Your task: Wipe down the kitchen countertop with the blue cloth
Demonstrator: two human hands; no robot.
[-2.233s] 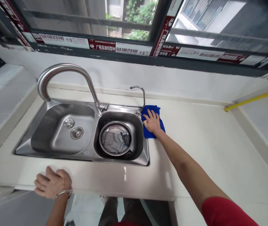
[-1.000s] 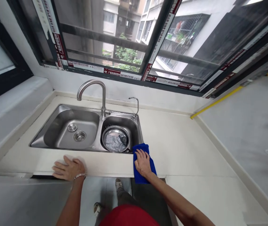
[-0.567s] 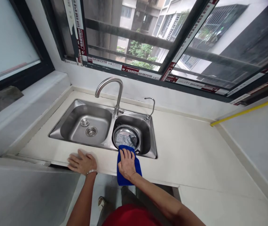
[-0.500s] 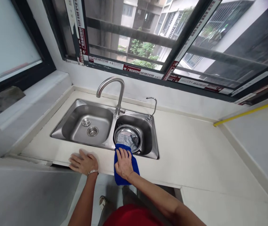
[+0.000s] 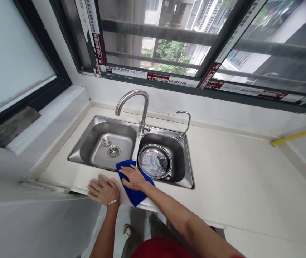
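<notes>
My right hand [image 5: 133, 177] holds a blue cloth [image 5: 135, 197] down against the front rim of the sink and the counter edge, its fingers stretched over the fabric. Part of the cloth is hidden under the hand and forearm. Just to the left, my left hand [image 5: 103, 190] lies flat on the pale countertop [image 5: 233, 179], fingers spread and holding nothing. Beyond both hands is the steel double sink [image 5: 101, 132]. Its right basin contains a round metal strainer pan [image 5: 170, 168] with a crumpled grey patterned cloth [image 5: 153, 165] inside.
A curved faucet [image 5: 145, 107] rises behind the divider between the basins. A thin small tap [image 5: 188, 122] stands at the right rear corner. A loose strainer plug [image 5: 106, 141] sits near the left drain. A yellow pipe [image 5: 297, 136] runs along the right wall, and windows line the back.
My right hand has slid the blue cloth leftward along the sink's front rim, closer to my left hand. The left hand stays flat on the counter. The view has shifted slightly.
</notes>
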